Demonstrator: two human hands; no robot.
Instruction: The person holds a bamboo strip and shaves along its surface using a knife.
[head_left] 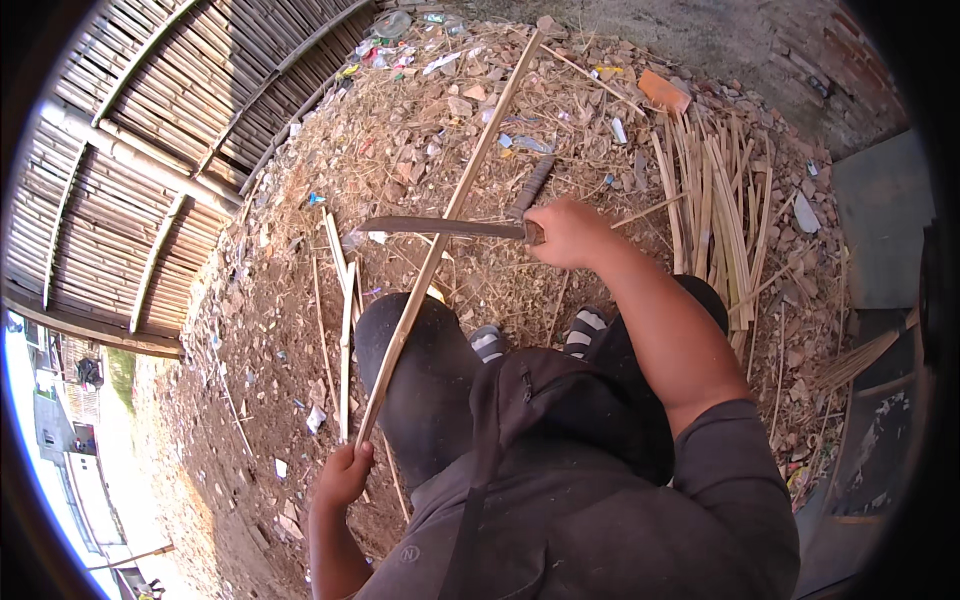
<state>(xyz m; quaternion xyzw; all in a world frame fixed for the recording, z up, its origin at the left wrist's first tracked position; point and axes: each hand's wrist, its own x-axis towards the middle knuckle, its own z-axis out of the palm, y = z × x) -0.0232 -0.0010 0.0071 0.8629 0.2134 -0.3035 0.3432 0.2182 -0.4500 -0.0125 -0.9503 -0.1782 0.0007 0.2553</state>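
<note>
My left hand (342, 475) is closed around the near end of a long split bamboo strip (478, 160). The strip slants away to the upper right, passing over my left knee. In my right hand (570, 233) is the handle of a machete (440, 226), gripped in a closed fist. Its dark, slightly curved blade points left and crosses the strip about midway; whether the edge touches the strip I cannot tell. Just beyond my right hand lies a dark, ridged rod-like piece (535, 185), partly hidden behind the machete and hand.
A heap of split bamboo strips (725, 200) lies at the right, with an orange brick piece (664, 92) at its far end. More loose strips (346, 340) rest beside my left leg. Rubble and litter cover the ground. A bamboo fence (150, 150) stands at the left.
</note>
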